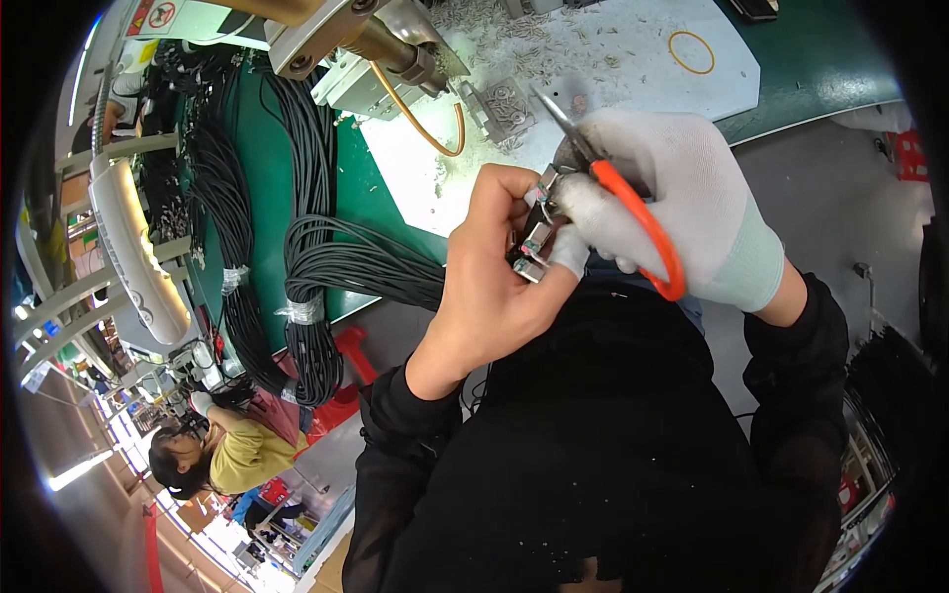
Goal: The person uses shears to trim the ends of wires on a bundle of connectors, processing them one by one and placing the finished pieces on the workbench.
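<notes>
the bare left hand is closed in a pinch on a small bunch of connectors, metal-ended plugs held up in front of the chest, above the bench edge. the right hand, in a white glove, is closed around orange-handled snips; the grey blades point up and left, past the connectors, and the gloved fingertips touch the plugs. black cables run from the left hand's grip to the left, joining a taped bundle that hangs over the green bench. more black bundles lie further left. on the bench a white sheet is strewn with small cut scraps, and a yellow ring lies on it. a machine head with an orange tube stands at the top. another person in yellow sits at lower left, well apart.
</notes>
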The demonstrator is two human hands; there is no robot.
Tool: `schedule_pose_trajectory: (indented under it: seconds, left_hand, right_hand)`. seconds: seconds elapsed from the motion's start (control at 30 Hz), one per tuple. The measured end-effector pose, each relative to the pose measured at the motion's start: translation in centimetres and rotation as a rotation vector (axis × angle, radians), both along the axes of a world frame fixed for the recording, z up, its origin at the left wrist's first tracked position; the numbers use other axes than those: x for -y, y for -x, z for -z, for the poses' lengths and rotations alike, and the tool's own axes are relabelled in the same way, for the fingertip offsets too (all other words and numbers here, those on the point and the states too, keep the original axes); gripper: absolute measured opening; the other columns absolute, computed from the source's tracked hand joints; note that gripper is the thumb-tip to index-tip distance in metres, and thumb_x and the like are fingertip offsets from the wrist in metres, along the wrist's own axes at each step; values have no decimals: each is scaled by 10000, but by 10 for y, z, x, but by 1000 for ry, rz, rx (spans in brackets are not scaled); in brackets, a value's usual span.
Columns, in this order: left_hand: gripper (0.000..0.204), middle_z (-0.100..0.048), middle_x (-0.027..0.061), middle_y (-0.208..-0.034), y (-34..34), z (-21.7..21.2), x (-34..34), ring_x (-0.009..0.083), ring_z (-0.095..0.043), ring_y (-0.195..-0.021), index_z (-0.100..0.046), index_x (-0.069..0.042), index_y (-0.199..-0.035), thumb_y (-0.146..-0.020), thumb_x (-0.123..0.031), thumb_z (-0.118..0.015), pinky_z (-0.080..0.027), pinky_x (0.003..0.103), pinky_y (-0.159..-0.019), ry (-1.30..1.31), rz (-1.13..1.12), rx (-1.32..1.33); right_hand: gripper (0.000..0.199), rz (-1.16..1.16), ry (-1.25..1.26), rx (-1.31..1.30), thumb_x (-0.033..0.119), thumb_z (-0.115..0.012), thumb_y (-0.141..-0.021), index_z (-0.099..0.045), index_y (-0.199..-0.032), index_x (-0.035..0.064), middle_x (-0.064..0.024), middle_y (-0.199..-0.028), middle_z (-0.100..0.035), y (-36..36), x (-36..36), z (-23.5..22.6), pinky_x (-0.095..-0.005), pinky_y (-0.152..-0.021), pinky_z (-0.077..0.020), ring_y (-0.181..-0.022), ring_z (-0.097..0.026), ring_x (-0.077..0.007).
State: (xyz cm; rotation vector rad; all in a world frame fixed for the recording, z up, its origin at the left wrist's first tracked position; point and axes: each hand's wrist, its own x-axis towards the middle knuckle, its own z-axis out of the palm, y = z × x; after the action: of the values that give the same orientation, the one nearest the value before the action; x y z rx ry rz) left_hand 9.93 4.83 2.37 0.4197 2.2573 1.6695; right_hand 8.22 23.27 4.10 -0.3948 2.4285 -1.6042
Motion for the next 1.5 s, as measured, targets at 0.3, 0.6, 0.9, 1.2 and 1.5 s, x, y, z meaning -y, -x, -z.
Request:
schedule_pose_trajectory:
  seconds: [0.3,0.6,0.9,1.2,1.5]
  left_hand:
    - [245,-526,-13,-786,-7,7,11,36,-453,-687,-511,-14,-986,-806,-8,-676,-377,186,-613,-219,-203,40]
    - [181,-553,-8,-764,-8,-2,8,32,-461,-642,-550,-11,-937,-803,-1,-672,-373,176,-564,-58,-197,-190]
    - [169,-560,1,-740,-1,-3,10,25,-463,-657,-548,-2,-941,-821,-38,-661,-400,193,-598,26,-174,-72]
    - [162,-598,44,-809,10,-8,23,67,-506,-704,-551,-3,-969,-830,-20,-633,-427,225,-631,-179,42,458]
    - [356,-599,133,-923,-1,10,21,217,-581,-658,-577,8,-972,-637,89,-669,-472,264,-548,204,30,-686]
  right_hand:
    - [270,99,506,635,223,-601,-856,-549,-710,1,-44,-556,-565,-5,-6,2,-235,-433,-442,-407,-514,-106]
    - [245,21,438,577,207,-604,-857,-570,-764,-17,-49,-550,-558,-2,-10,-4,-236,-444,-441,-418,-512,-93]
    - [236,-109,-295,-455,104,-704,-710,-632,-928,50,-25,-567,-560,1,-10,1,-276,-516,-459,-515,-571,-152]
    - [191,-306,-339,-652,108,-730,-687,-622,-839,64,-40,-566,-545,4,-9,4,-286,-482,-435,-510,-570,-177]
    - [159,-118,124,446,150,-606,-823,-580,-763,5,-73,-563,-586,6,-6,-22,-273,-446,-450,-459,-569,-123]
